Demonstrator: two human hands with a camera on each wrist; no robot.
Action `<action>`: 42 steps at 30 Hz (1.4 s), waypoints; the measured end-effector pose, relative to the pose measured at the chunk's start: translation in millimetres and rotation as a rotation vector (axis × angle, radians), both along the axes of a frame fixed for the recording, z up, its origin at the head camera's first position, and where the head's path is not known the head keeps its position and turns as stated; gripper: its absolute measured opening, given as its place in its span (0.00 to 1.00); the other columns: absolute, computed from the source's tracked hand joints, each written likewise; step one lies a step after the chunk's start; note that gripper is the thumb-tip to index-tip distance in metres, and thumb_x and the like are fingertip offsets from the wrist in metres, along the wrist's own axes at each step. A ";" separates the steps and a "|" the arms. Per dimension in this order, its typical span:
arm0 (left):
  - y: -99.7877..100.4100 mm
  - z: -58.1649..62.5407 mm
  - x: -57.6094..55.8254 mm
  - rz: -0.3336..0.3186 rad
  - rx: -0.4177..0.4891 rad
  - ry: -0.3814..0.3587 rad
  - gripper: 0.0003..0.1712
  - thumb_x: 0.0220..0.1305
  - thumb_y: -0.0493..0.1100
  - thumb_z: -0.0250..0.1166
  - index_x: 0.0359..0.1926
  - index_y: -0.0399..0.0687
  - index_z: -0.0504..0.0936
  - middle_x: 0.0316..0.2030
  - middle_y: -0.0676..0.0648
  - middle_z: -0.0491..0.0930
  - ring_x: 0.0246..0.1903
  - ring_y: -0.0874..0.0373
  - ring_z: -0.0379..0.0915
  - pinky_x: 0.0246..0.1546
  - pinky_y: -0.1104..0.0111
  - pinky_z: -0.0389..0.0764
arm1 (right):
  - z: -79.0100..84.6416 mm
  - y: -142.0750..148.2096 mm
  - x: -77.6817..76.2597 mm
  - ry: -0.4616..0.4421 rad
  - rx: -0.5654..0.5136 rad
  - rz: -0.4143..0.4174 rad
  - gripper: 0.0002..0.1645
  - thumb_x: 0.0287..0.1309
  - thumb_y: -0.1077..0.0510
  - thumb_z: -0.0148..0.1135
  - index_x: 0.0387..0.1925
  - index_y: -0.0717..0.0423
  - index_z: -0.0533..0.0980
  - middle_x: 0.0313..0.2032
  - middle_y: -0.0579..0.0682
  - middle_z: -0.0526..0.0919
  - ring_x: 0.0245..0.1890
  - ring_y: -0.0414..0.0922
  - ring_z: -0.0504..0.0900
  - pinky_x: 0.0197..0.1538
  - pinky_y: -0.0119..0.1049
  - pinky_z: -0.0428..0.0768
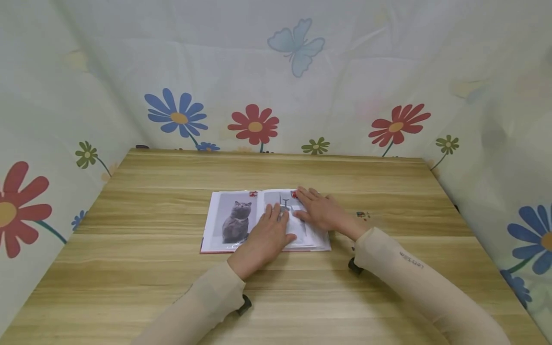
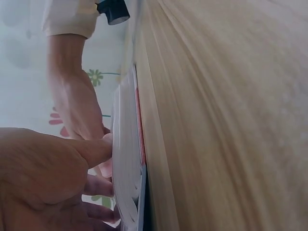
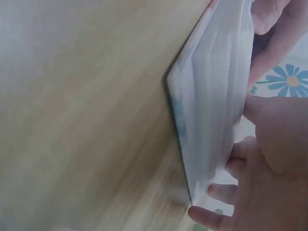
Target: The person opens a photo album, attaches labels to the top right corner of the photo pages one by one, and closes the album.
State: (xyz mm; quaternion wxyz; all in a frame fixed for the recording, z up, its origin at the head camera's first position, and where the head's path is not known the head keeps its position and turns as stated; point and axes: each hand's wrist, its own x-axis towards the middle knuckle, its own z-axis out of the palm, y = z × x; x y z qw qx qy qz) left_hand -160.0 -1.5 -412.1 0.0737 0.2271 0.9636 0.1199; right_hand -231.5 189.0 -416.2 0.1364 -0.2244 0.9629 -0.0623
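An open photo album (image 1: 211, 225) lies on the wooden table, with a grey cat picture (image 1: 237, 223) behind a glossy sleeve on its left page. My left hand (image 1: 267, 235) rests on the right page, its fingers extended over the picture there. Near that page's top right corner, my right hand (image 1: 321, 209) lies with fingers stretched out, touching the page beside a small red sticker (image 1: 294, 194). A similar red sticker (image 1: 253, 194) sits at the left page's upper corner. The left wrist view shows the thick stack of page edges (image 2: 126, 144) side-on. Fingers partly hide the right page's picture.
Small colourful stickers (image 1: 362, 214) lie on the table (image 1: 172, 287) beside my right wrist, partly behind the sleeve. A flower-printed white curtain (image 1: 336, 105) surrounds the table's back and sides. Each wrist carries a dark camera band (image 1: 244, 305).
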 end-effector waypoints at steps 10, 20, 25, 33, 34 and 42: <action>0.0 -1.9 -0.1 -0.008 0.010 -0.001 0.40 0.75 0.56 0.59 0.74 0.33 0.64 0.76 0.27 0.57 0.78 0.30 0.51 0.80 0.50 0.57 | -7.2 5.3 -6.8 0.021 -0.039 -0.027 0.44 0.78 0.35 0.39 0.82 0.52 0.47 0.83 0.53 0.47 0.82 0.58 0.53 0.76 0.71 0.56; 0.1 -0.5 0.6 -0.021 -0.012 0.003 0.40 0.75 0.56 0.58 0.74 0.32 0.64 0.76 0.27 0.58 0.78 0.30 0.51 0.80 0.51 0.57 | -4.4 5.5 6.4 0.086 -0.137 -0.021 0.40 0.78 0.44 0.48 0.80 0.57 0.52 0.82 0.56 0.51 0.82 0.59 0.52 0.77 0.67 0.60; -1.5 0.0 1.0 -0.020 -0.019 0.016 0.39 0.75 0.56 0.58 0.74 0.33 0.64 0.76 0.28 0.58 0.78 0.31 0.52 0.80 0.51 0.59 | -5.5 0.2 19.2 0.070 -0.070 0.046 0.38 0.80 0.45 0.44 0.81 0.56 0.51 0.82 0.55 0.50 0.82 0.58 0.51 0.76 0.66 0.62; -3.0 -0.8 -0.5 -0.019 -0.004 0.027 0.40 0.75 0.57 0.58 0.74 0.33 0.65 0.76 0.27 0.59 0.77 0.30 0.53 0.79 0.50 0.59 | -4.4 -1.6 22.9 0.052 -0.027 0.042 0.38 0.81 0.43 0.38 0.82 0.55 0.47 0.83 0.53 0.45 0.83 0.58 0.47 0.78 0.66 0.58; -3.1 -0.8 -0.5 -0.019 -0.004 0.027 0.40 0.75 0.57 0.58 0.74 0.33 0.65 0.76 0.27 0.59 0.77 0.30 0.53 0.79 0.50 0.59 | -4.5 -1.2 22.4 0.054 -0.023 0.045 0.39 0.81 0.43 0.38 0.82 0.55 0.47 0.83 0.53 0.44 0.83 0.58 0.47 0.78 0.66 0.58; -3.8 -1.5 -0.6 -0.023 -0.008 0.018 0.40 0.75 0.58 0.57 0.75 0.34 0.64 0.76 0.28 0.58 0.78 0.31 0.52 0.81 0.51 0.57 | -1.5 0.6 11.5 0.046 0.041 0.056 0.43 0.79 0.36 0.39 0.82 0.54 0.46 0.83 0.53 0.45 0.83 0.59 0.49 0.76 0.69 0.60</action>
